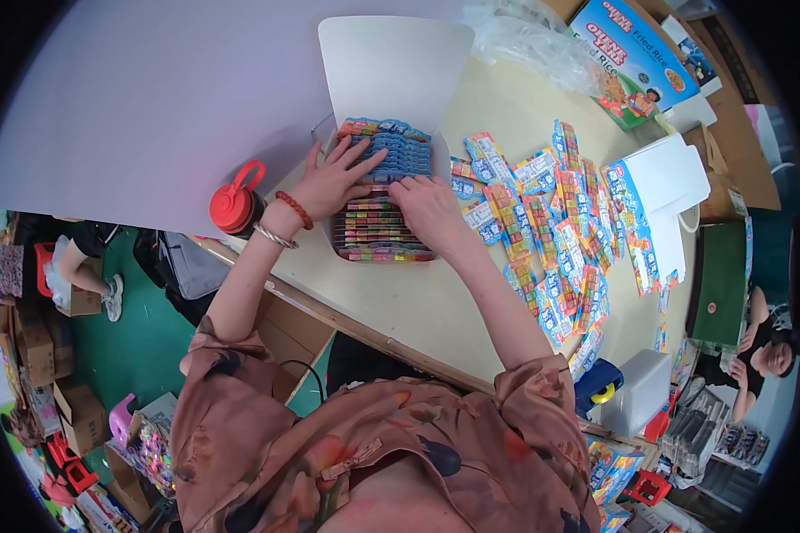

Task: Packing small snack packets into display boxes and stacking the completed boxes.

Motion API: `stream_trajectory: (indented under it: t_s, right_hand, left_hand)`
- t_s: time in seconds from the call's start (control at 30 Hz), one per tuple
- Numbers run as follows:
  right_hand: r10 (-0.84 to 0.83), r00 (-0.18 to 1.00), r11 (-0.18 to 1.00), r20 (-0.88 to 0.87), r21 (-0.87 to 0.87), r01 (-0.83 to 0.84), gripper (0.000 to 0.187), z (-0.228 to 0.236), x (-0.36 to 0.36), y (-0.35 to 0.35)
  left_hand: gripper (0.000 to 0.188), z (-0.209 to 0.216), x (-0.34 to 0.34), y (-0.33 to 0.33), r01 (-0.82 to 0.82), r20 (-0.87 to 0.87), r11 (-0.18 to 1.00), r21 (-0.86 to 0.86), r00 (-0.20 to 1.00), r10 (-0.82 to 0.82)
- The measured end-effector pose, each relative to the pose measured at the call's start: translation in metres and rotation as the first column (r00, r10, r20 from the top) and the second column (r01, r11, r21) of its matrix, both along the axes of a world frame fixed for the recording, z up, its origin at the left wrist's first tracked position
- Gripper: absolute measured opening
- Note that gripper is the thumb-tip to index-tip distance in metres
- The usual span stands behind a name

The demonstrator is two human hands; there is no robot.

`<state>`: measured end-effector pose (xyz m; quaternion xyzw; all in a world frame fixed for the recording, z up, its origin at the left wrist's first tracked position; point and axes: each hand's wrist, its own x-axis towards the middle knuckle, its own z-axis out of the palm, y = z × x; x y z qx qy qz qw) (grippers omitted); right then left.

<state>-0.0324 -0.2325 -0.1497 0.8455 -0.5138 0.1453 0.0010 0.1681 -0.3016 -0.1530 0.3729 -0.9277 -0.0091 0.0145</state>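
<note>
An open white box [391, 62] with its lid raised stands on the round table [418, 302]. Rows of small colourful packets [373, 235] fill it, with blue packets [400, 147] at the far end. My left hand [333, 178] lies flat on the packets at the box's left side, fingers spread, with a red bead bracelet and a metal bangle on the wrist. My right hand [427, 206] presses down on the packets at the box's right side, fingers bent. Neither hand lifts anything.
Several loose blue and multicoloured packets [560, 231] lie scattered right of the box. A red-capped bottle [236, 206] stands at the table's left edge. A clear bag [529, 40], printed cartons [636, 53] and folded white boxes [667, 178] sit at the back right. People sit at left and right.
</note>
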Motion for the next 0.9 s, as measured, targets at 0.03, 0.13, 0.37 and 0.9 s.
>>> stream_trajectory:
  t_s: [0.03,0.13,0.37,0.9]
  right_hand:
    - [-0.002,1.0,1.0,0.001,0.003,0.002,0.011,0.003,-0.003,0.0]
    - [0.005,0.998,0.973,0.062,0.23,-0.019,0.014,0.014,-0.006,0.0]
    - [0.044,0.999,0.977,-0.009,0.209,-0.041,0.017,0.01,-0.007,-0.005]
    - [0.101,0.983,0.951,0.153,0.276,-0.14,0.027,0.027,-0.016,-0.015]
  left_hand:
    - [0.057,0.005,-0.001,0.0,0.011,-0.144,0.999,0.036,0.99,-0.005]
    - [0.049,0.006,-0.009,-0.001,-0.01,-0.371,0.997,0.071,0.928,0.036]
    - [0.041,-0.008,-0.025,0.001,-0.258,-0.123,0.965,-0.046,0.96,0.251]
    - [0.048,-0.011,-0.021,-0.003,-0.28,-0.302,0.926,-0.253,0.932,0.199]
